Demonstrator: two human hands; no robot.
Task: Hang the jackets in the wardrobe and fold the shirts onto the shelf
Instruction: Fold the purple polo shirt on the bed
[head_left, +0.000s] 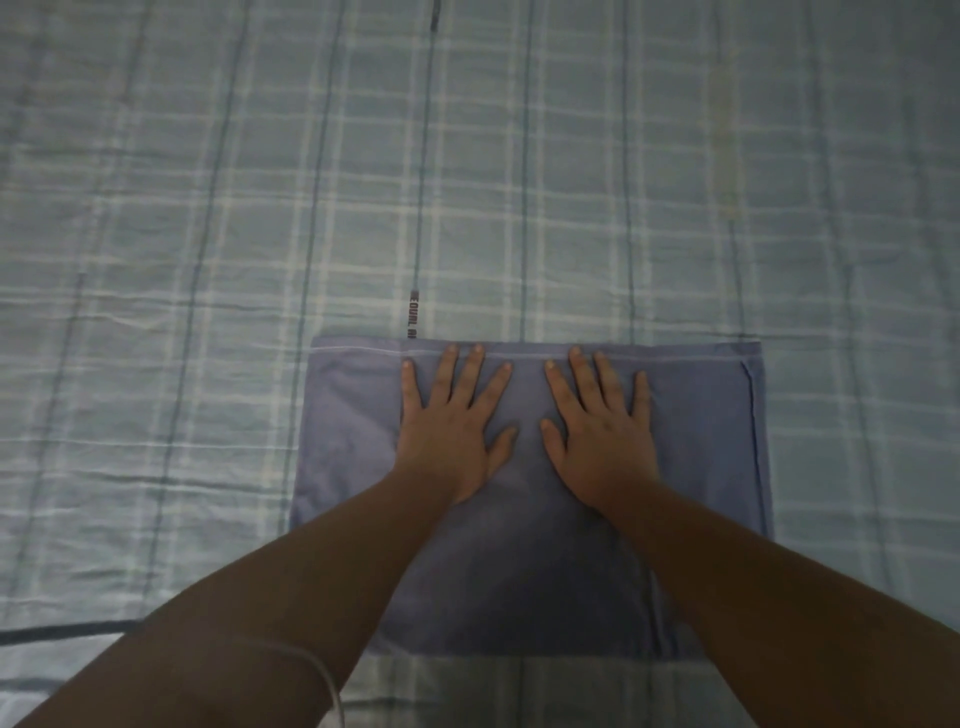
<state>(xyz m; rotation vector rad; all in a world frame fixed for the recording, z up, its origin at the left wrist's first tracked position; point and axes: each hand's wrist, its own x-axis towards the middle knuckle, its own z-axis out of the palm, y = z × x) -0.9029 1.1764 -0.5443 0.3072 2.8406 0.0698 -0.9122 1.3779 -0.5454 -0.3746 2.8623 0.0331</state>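
Observation:
A blue shirt (701, 441) lies folded into a flat rectangle on the bed, near the front edge. My left hand (452, 421) presses flat on its upper middle, fingers straight and spread. My right hand (602, 426) lies flat beside it, just to the right, fingers also spread, tips near the shirt's far hem. Both forearms cross the lower part of the shirt and hide some of it. No jacket or wardrobe is in view.
The bed is covered by a pale blue-green plaid sheet (208, 260) that fills the view. A dark printed strip (413, 317) runs along the sheet just beyond the shirt. A thin white cord (327, 680) hangs by my left forearm.

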